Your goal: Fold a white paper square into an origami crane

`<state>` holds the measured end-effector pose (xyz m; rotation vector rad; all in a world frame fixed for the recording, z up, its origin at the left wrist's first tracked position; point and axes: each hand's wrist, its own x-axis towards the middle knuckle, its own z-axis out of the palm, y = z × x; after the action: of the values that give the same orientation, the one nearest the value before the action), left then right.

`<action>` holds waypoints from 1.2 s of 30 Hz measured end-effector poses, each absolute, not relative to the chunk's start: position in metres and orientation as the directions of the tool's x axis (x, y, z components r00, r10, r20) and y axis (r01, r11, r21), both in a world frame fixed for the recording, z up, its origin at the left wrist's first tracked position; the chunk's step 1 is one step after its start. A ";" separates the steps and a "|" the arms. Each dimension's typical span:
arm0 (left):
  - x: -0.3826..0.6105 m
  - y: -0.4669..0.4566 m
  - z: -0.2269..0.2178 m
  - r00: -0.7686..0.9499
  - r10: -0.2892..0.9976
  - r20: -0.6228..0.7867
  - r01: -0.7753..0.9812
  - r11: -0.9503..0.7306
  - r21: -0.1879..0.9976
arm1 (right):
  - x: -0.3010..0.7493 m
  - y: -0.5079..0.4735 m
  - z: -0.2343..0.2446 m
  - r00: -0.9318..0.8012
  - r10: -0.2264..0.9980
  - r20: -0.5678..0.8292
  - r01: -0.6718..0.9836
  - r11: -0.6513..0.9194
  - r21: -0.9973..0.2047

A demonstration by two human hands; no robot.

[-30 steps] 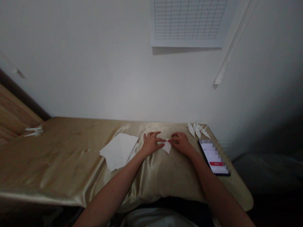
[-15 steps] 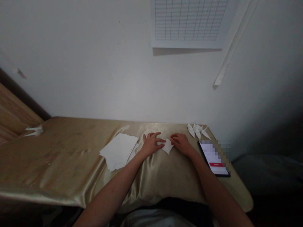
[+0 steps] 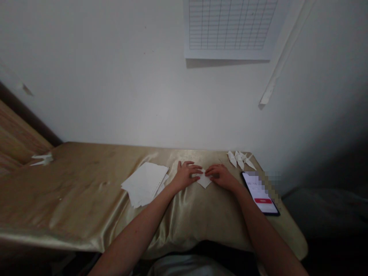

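Paper diamond (image 3: pixel 204 181), white, pinned under spread left hand (image 3: pixel 185 176), spread right hand (image 3: pixel 220 176), satin cloth (image 3: pixel 86 191)

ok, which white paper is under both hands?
The small folded piece, pressed by left hand and right hand; the sheet stack and the folded figures by the phone lie untouched.

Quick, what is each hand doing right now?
Left hand: open, lying flat, pressing on the small folded white paper piece.
Right hand: open, pressing the same paper from the other side.
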<state>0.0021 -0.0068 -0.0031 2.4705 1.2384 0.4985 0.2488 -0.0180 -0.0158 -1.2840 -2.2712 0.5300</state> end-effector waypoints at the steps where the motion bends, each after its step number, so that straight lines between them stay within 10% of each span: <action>1: 0.002 -0.006 -0.002 0.573 0.805 0.155 0.685 -0.574 0.448 | 0.249 -0.018 -0.016 -0.445 0.870 0.211 0.684 0.482 -0.547; 36: 0.000 -0.004 -0.005 0.611 0.782 0.124 0.618 -0.568 0.544 | 0.250 -0.021 -0.014 -0.415 0.891 0.183 0.595 0.418 -0.687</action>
<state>-0.0004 -0.0037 -0.0048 2.3858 1.1096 0.4911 0.2505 -0.0211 -0.0142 -1.2552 -2.1422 0.7285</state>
